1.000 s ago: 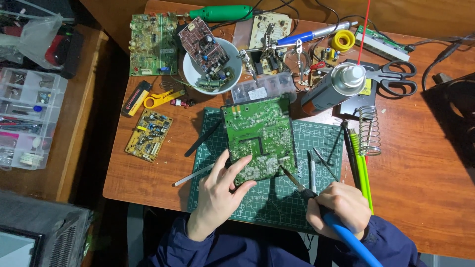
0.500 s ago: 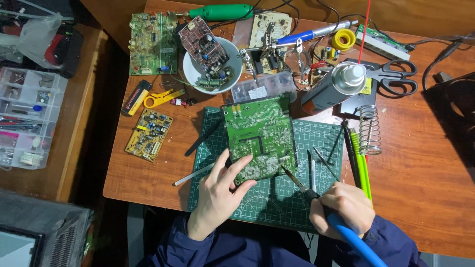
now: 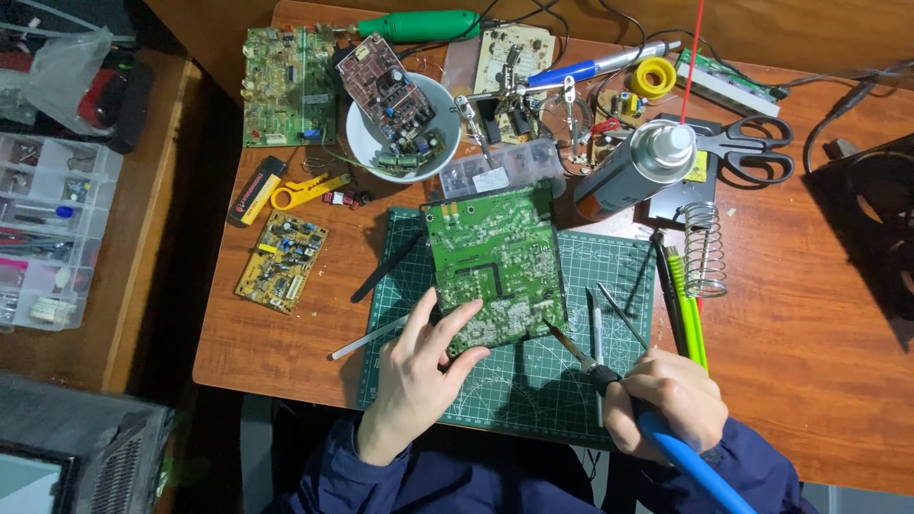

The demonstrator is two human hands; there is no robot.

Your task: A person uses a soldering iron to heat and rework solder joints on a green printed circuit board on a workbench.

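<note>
Top centre: white bowl (image 3: 360,139) w/ small red-brown circuit board (image 3: 386,88) leaning in it. Left of bowl, green board (image 3: 289,88) flat on wooden desk (image 3: 819,324); below that, yellow wire stripper (image 3: 303,191), then small yellow board (image 3: 282,261). Green rotary tool (image 3: 424,25) along back edge. Right: silver spray can (image 3: 630,169) tilted, black scissors (image 3: 745,149), coiled wire stand (image 3: 705,249), yellow solder reel (image 3: 653,77). Far left: clear parts box (image 3: 46,228).

a circuit board (image 3: 497,266) lies on a cutting mat (image 3: 571,381) at the near middle of the worktop (image 3: 809,362), with the left hand (image 3: 419,381) on its near edge and the right hand (image 3: 666,400) to its right holding a soldering iron (image 3: 609,376). behind the mat stands a bowl (image 3: 367,143) with a smaller board (image 3: 386,90) in it, a spray can (image 3: 633,171) to the right of that bowl, and scissors (image 3: 747,150) further right.
</note>
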